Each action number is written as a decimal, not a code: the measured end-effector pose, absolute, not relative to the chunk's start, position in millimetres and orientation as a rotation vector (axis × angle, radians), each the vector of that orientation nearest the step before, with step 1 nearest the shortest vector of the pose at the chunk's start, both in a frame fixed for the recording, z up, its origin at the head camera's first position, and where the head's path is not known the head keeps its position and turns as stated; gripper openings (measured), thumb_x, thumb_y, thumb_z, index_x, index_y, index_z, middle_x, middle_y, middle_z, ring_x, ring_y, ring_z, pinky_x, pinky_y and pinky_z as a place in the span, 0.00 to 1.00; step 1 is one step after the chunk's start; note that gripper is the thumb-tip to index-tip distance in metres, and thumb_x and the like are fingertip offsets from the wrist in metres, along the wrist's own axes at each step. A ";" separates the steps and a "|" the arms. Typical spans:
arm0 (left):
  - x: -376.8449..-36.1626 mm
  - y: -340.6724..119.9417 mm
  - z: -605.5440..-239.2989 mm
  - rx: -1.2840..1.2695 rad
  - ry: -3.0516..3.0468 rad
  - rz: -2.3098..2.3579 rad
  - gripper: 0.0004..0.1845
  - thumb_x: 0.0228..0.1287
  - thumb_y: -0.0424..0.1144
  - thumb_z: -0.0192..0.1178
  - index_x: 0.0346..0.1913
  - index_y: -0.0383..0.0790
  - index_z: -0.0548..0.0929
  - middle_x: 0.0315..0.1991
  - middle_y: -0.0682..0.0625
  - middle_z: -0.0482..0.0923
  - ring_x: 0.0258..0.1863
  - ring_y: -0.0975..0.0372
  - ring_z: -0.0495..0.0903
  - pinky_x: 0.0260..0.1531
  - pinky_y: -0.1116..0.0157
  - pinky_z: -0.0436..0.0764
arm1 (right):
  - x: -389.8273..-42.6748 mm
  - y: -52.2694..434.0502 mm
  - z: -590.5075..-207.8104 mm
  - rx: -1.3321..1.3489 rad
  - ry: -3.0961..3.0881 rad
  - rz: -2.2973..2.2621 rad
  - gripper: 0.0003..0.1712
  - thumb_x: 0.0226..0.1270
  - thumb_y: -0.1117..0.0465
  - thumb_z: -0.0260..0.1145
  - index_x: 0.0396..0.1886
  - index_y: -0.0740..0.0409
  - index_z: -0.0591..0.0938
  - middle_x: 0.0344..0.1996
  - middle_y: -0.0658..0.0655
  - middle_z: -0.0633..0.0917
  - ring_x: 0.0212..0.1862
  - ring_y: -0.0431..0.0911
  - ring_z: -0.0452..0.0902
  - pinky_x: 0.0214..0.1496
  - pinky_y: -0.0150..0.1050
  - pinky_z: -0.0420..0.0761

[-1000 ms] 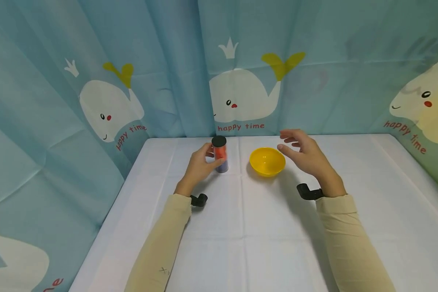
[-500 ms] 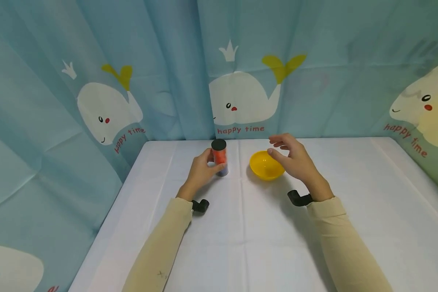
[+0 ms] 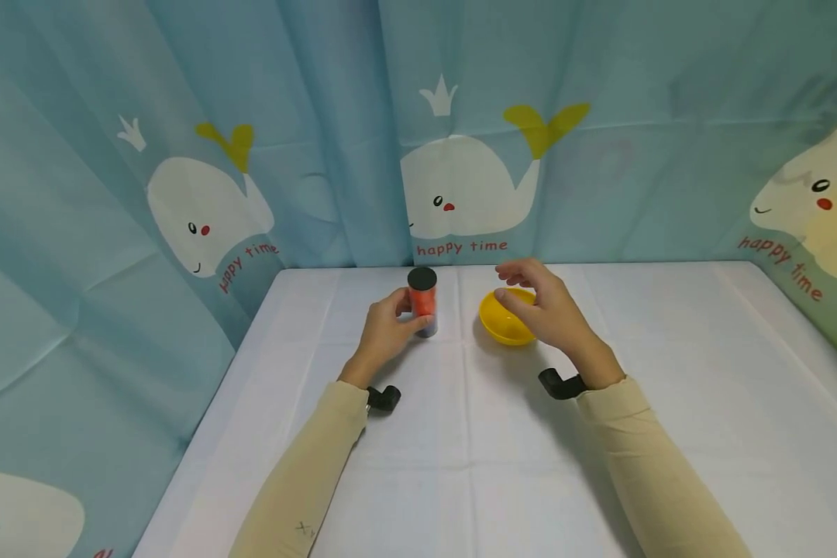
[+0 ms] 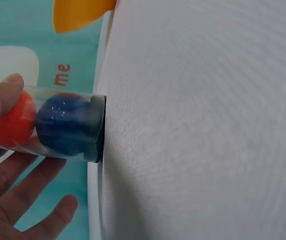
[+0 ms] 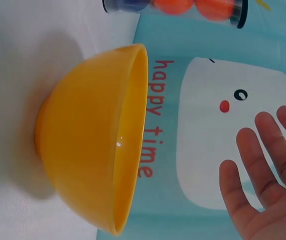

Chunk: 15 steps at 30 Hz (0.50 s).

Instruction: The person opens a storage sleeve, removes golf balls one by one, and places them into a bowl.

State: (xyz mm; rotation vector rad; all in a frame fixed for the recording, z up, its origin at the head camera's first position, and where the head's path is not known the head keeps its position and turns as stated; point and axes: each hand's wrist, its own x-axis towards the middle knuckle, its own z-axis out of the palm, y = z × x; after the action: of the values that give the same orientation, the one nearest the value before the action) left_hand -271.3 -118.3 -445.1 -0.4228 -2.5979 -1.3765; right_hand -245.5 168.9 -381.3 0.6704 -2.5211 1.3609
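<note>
My left hand (image 3: 384, 329) holds an upright clear plastic tube (image 3: 424, 298) with a black lid, thumb on the near side and fingers round the far side. Inside the tube, the right wrist view shows two orange balls (image 5: 173, 5) and a dark blue ball at the bottom end. In the left wrist view the base of the tube is at the tabletop. To its right stands a yellow bowl (image 3: 505, 319), its inside smooth. Above the bowl's right side hovers my right hand (image 3: 551, 310), fingers loosely spread and holding nothing. It hides part of the bowl in the head view.
A white cloth covers the table (image 3: 432, 434). A blue curtain (image 3: 342, 155) printed with whales hangs right behind the table's far edge and along the left side. Each wrist wears a black camera mount (image 3: 561, 384).
My right hand has moved left, from beside the bowl to over its right side. The left hand stays on the tube, which has hardly moved.
</note>
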 end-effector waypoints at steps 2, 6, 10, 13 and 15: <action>-269.8 -118.3 -443.7 -0.440 -2.603 -1.339 0.24 0.60 0.43 0.75 0.58 0.43 0.83 0.46 0.47 0.89 0.49 0.56 0.85 0.59 0.51 0.81 | -244.4 167.0 -380.9 0.674 -2.531 1.352 0.21 0.74 0.58 0.65 0.62 0.59 0.77 0.58 0.61 0.80 0.61 0.57 0.75 0.65 0.61 0.74; -267.3 -117.7 -440.7 -0.517 -2.604 -1.247 0.25 0.59 0.43 0.76 0.58 0.43 0.83 0.47 0.48 0.89 0.50 0.56 0.86 0.57 0.50 0.81 | -242.2 164.8 -380.5 0.676 -2.539 1.322 0.21 0.74 0.58 0.65 0.62 0.60 0.77 0.58 0.61 0.80 0.60 0.57 0.75 0.66 0.60 0.74; -265.0 -116.0 -435.4 -0.583 -2.592 -1.184 0.27 0.58 0.45 0.77 0.60 0.43 0.83 0.48 0.49 0.88 0.51 0.57 0.86 0.56 0.51 0.82 | -240.7 163.6 -379.6 0.682 -2.537 1.303 0.21 0.74 0.59 0.65 0.63 0.61 0.77 0.58 0.62 0.80 0.60 0.57 0.75 0.66 0.60 0.74; -263.7 -114.3 -430.5 -0.614 -2.589 -1.172 0.28 0.57 0.45 0.78 0.60 0.43 0.84 0.50 0.50 0.88 0.50 0.58 0.86 0.55 0.53 0.84 | -240.8 163.3 -378.9 0.678 -2.543 1.300 0.22 0.74 0.59 0.65 0.63 0.61 0.77 0.58 0.61 0.80 0.60 0.57 0.75 0.66 0.60 0.74; -263.1 -113.7 -427.5 -0.634 -2.592 -1.162 0.29 0.57 0.45 0.78 0.61 0.44 0.84 0.51 0.50 0.88 0.50 0.58 0.86 0.53 0.56 0.85 | -241.6 163.6 -378.7 0.673 -2.548 1.302 0.21 0.74 0.59 0.65 0.63 0.61 0.77 0.58 0.61 0.80 0.60 0.57 0.75 0.65 0.60 0.74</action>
State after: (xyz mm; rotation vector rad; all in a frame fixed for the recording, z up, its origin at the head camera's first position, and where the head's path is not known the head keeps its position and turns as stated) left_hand -263.1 -113.7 -427.5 -0.6343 -2.5917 -1.1624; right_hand -241.6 163.6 -378.7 0.6731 -2.5475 1.3017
